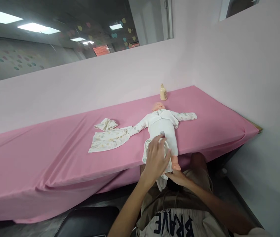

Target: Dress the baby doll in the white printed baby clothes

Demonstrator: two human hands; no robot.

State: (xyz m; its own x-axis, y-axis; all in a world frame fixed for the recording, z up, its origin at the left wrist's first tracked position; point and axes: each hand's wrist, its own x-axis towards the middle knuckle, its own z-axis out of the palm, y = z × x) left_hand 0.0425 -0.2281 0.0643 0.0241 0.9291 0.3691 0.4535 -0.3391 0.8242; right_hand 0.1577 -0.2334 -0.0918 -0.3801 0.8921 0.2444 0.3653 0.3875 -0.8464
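Note:
A baby doll (164,126) lies on its back at the table's front edge, wearing a white top with printed sleeves and white leggings. One bare foot (175,163) sticks out at the edge. Patterned baby trousers (146,152) are bunched around its other leg. My left hand (156,158) lies over that leg, fingers bent on the bunched fabric. Lower down, beside the bare foot, my right hand (178,178) pinches the trousers' lower end, its fingertips partly hidden by the cloth. A small grey round spot (163,133) shows just past my left fingertips.
A pink sheet (63,154) covers the long table against the wall. Left of the doll lie a flat printed garment (110,140) and a crumpled printed cloth (106,124). A cream bottle (163,92) stands behind the doll's head. A black seat (88,222) is at lower left.

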